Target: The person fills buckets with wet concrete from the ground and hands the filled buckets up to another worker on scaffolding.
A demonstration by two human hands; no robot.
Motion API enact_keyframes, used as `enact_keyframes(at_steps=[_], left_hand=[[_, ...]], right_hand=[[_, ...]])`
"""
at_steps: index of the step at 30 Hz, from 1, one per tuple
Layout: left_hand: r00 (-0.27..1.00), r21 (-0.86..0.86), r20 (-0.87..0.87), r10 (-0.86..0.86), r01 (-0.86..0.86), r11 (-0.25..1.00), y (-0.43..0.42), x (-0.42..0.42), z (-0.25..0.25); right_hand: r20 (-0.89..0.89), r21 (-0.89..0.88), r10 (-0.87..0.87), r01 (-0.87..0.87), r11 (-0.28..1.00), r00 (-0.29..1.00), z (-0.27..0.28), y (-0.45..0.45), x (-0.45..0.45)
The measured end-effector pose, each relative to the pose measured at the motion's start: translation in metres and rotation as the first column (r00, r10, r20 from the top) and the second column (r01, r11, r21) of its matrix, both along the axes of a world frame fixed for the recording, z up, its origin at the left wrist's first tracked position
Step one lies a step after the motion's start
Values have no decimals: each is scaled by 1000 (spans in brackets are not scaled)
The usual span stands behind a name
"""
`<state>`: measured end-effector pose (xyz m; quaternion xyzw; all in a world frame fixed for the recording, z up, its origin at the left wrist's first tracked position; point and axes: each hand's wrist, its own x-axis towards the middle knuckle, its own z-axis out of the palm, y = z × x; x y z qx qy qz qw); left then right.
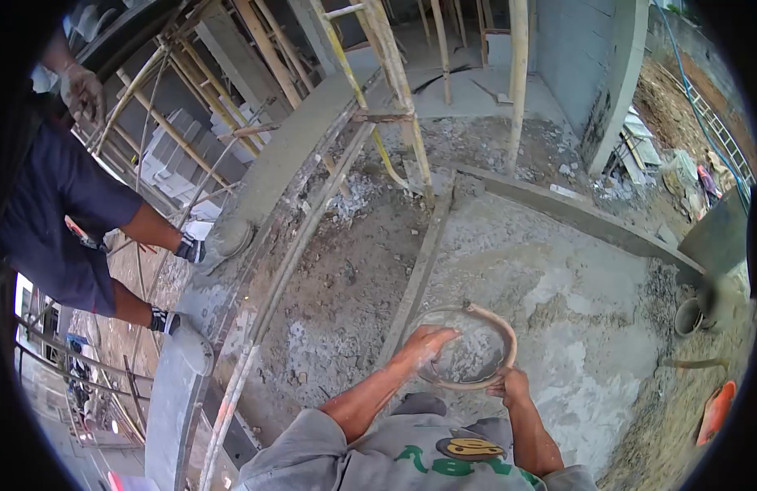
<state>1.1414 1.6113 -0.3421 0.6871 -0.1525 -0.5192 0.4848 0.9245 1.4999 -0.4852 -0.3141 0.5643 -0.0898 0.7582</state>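
Note:
A round hoop-like thing with a thick tan rim [510, 344] is in front of my body, with rough grey material showing inside it. I cannot tell whether it is a bucket rim or looped hose. My right hand [510, 385] is closed around its lower right edge. Across the left edge lies my left hand [430, 344], its fingers curled inward over the rim, whose left side is blurred and thin. Beneath is a grey, partly wet mortar floor [550, 270]. A low concrete strip [423, 266] runs just beyond my left hand.
On the left, another person [76, 188] stands on a concrete beam [194, 327]. Bamboo poles [268, 303] and a yellowed scaffold frame [395, 106] rise ahead. To the right are a round pot-like container [687, 317], an orange object [716, 413] and a low kerb [591, 217].

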Motion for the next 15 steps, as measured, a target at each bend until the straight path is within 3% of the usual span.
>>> enact_keyframes(at_steps=[2, 4, 7, 11, 15], left_hand=[[995, -130, 90, 49, -38, 991, 15, 38, 63], [981, -271, 125, 147, -109, 956, 29, 71, 135], [962, -461, 85, 260, -193, 866, 52, 109, 227], [907, -498, 176, 383, -254, 829, 71, 163, 328], [740, -425, 468, 482, -290, 858, 74, 207, 397]], right_hand=[[163, -61, 68, -58, 996, 984, 45, -3, 44], [272, -171, 147, -102, 980, 951, 126, 3, 91], [447, -250, 243, -141, 958, 861, 201, 9, 146], [604, -354, 374, -184, 917, 704, 302, 20, 213], [655, -446, 486, -222, 867, 578, 374, 36, 272]])
